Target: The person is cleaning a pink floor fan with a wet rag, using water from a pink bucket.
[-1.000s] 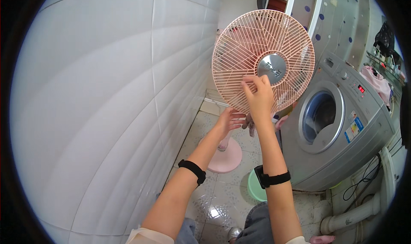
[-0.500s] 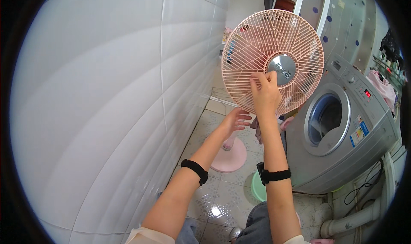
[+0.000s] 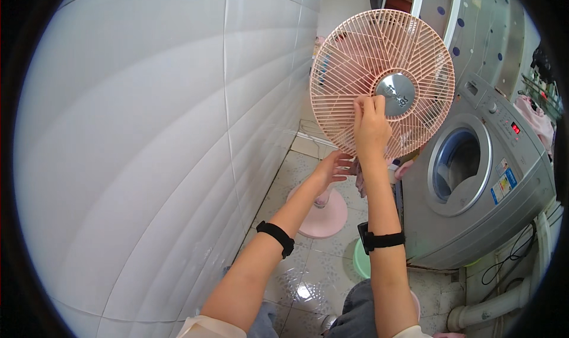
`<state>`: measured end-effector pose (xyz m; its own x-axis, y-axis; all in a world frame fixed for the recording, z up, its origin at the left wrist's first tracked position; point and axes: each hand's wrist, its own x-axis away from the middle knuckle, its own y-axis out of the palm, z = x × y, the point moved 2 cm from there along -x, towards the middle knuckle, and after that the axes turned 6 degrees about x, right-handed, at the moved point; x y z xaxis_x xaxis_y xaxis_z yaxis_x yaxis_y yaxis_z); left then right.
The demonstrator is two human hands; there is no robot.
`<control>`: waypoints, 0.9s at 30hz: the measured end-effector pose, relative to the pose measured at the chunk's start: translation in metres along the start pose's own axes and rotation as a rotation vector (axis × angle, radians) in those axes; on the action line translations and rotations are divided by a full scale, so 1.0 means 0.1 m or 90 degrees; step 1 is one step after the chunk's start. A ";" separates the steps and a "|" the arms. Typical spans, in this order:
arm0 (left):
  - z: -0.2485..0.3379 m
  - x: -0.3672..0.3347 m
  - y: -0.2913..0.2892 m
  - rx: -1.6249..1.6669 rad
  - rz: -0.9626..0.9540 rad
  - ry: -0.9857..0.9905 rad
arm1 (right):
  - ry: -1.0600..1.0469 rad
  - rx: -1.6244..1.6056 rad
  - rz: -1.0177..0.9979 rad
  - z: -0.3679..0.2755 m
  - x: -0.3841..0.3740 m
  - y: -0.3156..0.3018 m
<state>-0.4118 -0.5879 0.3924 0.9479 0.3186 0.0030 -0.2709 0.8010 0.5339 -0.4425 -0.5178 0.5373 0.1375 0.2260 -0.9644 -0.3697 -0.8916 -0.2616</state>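
Note:
A standing fan with a round pink wire grille (image 3: 344,71) faces me, its silver hub cap (image 3: 396,95) in the middle. Fingers bent and drawn together, my right hand (image 3: 372,127) grips the grille bars just left of the hub. My left hand (image 3: 333,167) is at the grille's lower edge with its fingers spread; the fingertips touch or nearly touch the rim. A mauve cloth (image 3: 361,181) hangs between my left fingers and my right wrist, and what holds it is hidden. Below, the fan's round pink base (image 3: 325,219) rests on the floor.
A grey front-loading washing machine (image 3: 474,178) stands close on the right, with a pipe (image 3: 492,308) and cables beside it. White wall tiles (image 3: 148,148) run along the left. A green basin (image 3: 361,260) is on the tiled floor (image 3: 320,267) by my knee.
My right fingers have drawn closer together on the grille beside the hub. The whole scene has shifted slightly right in view. My left hand stays at the lower rim.

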 end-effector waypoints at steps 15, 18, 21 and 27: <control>-0.07 -0.07 0.11 -0.010 0.003 0.009 | 0.083 -0.076 0.000 0.19 0.08 -0.09; -0.08 -0.08 0.13 -0.005 0.010 0.009 | 0.077 -0.086 0.012 0.18 0.07 -0.15; -0.09 -0.07 0.07 0.001 0.015 0.007 | 0.070 -0.092 0.012 0.13 0.06 -0.15; -0.05 -0.01 0.08 -0.025 -0.004 -0.001 | 0.096 -0.070 0.015 0.06 0.03 -0.16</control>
<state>-0.4157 -0.5795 0.3925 0.9500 0.3122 0.0009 -0.2707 0.8224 0.5003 -0.4416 -0.5006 0.5385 0.2699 0.1504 -0.9511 -0.2734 -0.9351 -0.2255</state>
